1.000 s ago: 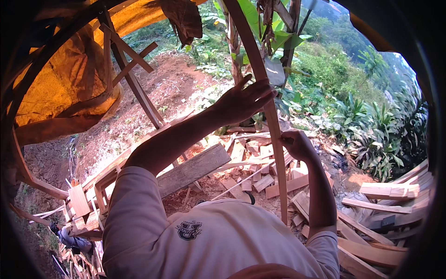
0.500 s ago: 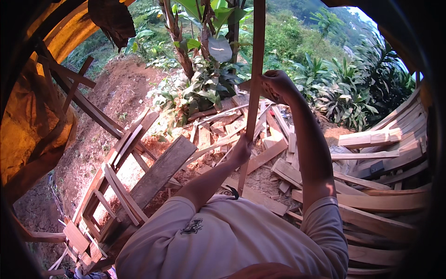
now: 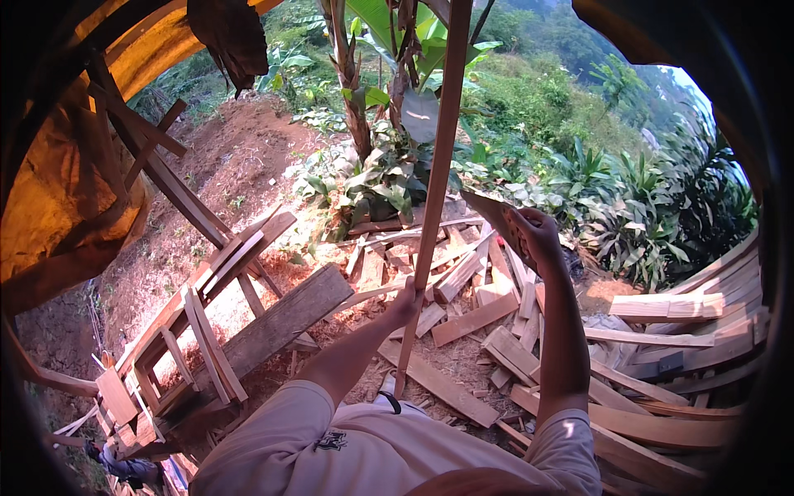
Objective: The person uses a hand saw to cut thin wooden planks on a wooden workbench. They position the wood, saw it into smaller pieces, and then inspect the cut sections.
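Note:
A long, narrow wooden strip (image 3: 441, 157) stands nearly upright in front of me, leaning slightly, its lower end close to my body. My left hand (image 3: 405, 302) is closed around its lower part. Over to the right, my right hand (image 3: 538, 236) grips what looks like a handsaw (image 3: 500, 217), a flat tapered blade whose point faces the strip. A gap shows between the saw and the strip. The fingers partly cover the saw's handle.
Offcuts (image 3: 475, 318) and sawdust litter the ground ahead. A thick plank (image 3: 285, 318) lies slanted across a timber frame (image 3: 207, 285) on the left. Stacked boards (image 3: 670, 364) line the right side. Banana plants (image 3: 356, 107) grow beyond, and an orange tarp (image 3: 62, 190) hangs at left.
My right hand has lowered and drawn away from the strip with the saw. My left hand has shifted left and down, still around the strip, which tilts more. The view has shifted slightly.

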The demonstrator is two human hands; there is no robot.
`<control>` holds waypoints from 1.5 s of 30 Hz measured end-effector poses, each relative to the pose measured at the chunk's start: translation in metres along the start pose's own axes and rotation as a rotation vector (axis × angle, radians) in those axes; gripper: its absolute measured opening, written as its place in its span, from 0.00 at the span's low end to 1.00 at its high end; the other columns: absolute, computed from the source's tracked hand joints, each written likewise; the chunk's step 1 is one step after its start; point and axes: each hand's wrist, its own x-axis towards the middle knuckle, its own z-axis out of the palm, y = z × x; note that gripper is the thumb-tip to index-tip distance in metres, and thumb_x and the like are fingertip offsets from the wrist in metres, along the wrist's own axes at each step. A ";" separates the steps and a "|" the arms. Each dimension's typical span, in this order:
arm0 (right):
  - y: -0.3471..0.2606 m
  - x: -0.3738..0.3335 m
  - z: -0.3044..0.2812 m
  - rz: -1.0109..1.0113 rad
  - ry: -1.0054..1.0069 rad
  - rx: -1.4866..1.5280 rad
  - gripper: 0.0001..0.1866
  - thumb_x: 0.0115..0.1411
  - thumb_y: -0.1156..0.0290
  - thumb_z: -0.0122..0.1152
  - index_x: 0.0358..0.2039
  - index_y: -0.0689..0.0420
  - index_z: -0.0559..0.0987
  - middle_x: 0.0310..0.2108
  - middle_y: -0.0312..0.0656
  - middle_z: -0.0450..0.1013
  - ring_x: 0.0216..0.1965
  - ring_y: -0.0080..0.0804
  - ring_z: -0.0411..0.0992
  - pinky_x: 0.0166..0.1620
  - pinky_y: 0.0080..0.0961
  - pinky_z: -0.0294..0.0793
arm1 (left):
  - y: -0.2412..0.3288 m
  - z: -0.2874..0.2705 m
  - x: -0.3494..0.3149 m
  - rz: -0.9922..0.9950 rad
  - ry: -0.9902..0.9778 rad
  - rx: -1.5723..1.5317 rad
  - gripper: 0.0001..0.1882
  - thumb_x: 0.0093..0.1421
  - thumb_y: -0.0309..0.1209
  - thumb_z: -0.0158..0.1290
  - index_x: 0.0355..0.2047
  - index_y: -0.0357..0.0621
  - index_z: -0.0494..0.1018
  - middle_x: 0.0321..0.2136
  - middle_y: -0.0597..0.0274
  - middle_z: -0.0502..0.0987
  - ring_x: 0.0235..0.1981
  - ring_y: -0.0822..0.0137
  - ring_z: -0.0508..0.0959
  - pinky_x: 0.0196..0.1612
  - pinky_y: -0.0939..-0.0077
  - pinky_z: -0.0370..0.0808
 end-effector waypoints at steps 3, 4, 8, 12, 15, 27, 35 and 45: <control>0.046 -0.002 -0.016 -0.058 0.061 -0.041 0.13 0.64 0.61 0.69 0.38 0.59 0.84 0.17 0.27 0.68 0.15 0.12 0.60 0.18 0.17 0.53 | 0.013 0.031 0.001 0.067 0.070 -0.191 0.12 0.77 0.37 0.40 0.48 0.40 0.62 0.26 0.56 0.76 0.27 0.61 0.81 0.32 0.64 0.77; 0.053 -0.009 -0.021 -0.050 0.093 -0.053 0.13 0.64 0.61 0.69 0.37 0.59 0.84 0.18 0.27 0.69 0.15 0.11 0.60 0.19 0.17 0.54 | 0.031 0.042 -0.003 0.033 0.095 -0.127 0.13 0.77 0.38 0.41 0.48 0.39 0.63 0.26 0.57 0.76 0.27 0.61 0.81 0.32 0.64 0.77; 0.061 -0.034 -0.034 0.017 0.091 -0.087 0.13 0.64 0.61 0.69 0.37 0.60 0.85 0.23 0.32 0.75 0.21 0.14 0.67 0.23 0.17 0.62 | 0.022 0.101 -0.039 -0.071 0.108 -0.123 0.14 0.77 0.39 0.42 0.49 0.39 0.67 0.25 0.57 0.77 0.28 0.61 0.82 0.33 0.65 0.77; 0.091 -0.052 -0.076 -0.129 0.194 -0.196 0.11 0.65 0.62 0.69 0.36 0.59 0.85 0.24 0.31 0.75 0.20 0.13 0.66 0.22 0.16 0.58 | 0.049 0.159 -0.070 -0.097 0.099 -0.227 0.14 0.77 0.38 0.42 0.48 0.39 0.67 0.25 0.58 0.77 0.28 0.63 0.82 0.34 0.66 0.78; 0.079 -0.074 -0.091 -0.043 0.212 -0.237 0.12 0.65 0.63 0.69 0.36 0.60 0.85 0.24 0.32 0.75 0.23 0.15 0.68 0.25 0.17 0.63 | 0.014 0.180 -0.053 -0.121 0.111 -0.294 0.13 0.77 0.38 0.42 0.47 0.39 0.67 0.25 0.58 0.77 0.26 0.65 0.81 0.32 0.68 0.79; 0.080 -0.164 -0.158 0.038 0.459 -0.216 0.13 0.64 0.65 0.68 0.39 0.64 0.85 0.33 0.41 0.81 0.36 0.24 0.77 0.44 0.25 0.75 | 0.152 0.130 0.210 -0.185 0.099 -0.304 0.18 0.74 0.44 0.49 0.46 0.39 0.71 0.20 0.56 0.77 0.12 0.66 0.75 0.15 0.71 0.73; 0.099 -0.222 -0.157 0.230 0.535 -0.105 0.11 0.64 0.69 0.67 0.40 0.64 0.84 0.34 0.38 0.80 0.38 0.22 0.75 0.43 0.22 0.74 | 0.309 0.065 0.383 0.104 0.412 0.194 0.25 0.73 0.46 0.46 0.47 0.31 0.74 0.43 0.30 0.81 0.48 0.35 0.81 0.52 0.46 0.78; 0.155 -0.295 -0.146 0.460 0.556 -0.036 0.10 0.66 0.68 0.66 0.42 0.62 0.84 0.35 0.35 0.78 0.37 0.20 0.74 0.42 0.20 0.74 | 0.346 0.003 0.393 0.145 0.099 0.357 0.27 0.73 0.49 0.48 0.41 0.31 0.75 0.21 0.52 0.80 0.13 0.64 0.76 0.18 0.66 0.76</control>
